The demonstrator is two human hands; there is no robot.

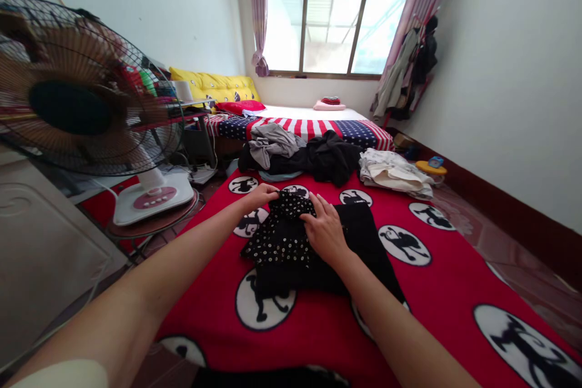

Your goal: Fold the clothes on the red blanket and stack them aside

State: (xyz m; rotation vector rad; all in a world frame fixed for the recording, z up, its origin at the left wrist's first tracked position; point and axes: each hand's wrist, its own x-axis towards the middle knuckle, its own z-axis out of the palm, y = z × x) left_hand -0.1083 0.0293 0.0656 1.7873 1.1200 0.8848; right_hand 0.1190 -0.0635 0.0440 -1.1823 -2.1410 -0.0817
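A black garment with small white dots (277, 242) lies partly folded on a plain black piece of clothing (364, 242). At the far edge of the dotted cloth, my left hand (264, 195) pinches a corner between thumb and fingers. My right hand (325, 227) grips the same garment's right side, thumb toward its middle and fingers bent over the cloth. Under both garments spreads a red blanket (209, 291) with black cat figures in white ovals.
Beyond lie a grey garment (275, 144), crumpled black clothes (334, 154) and a stack of pale folded clothes (395, 173). An electric fan (68, 106) stands close on the left. Past the clothes is a bed with a flag-patterned cover (300, 127). A yellow stool (430, 167) is at right.
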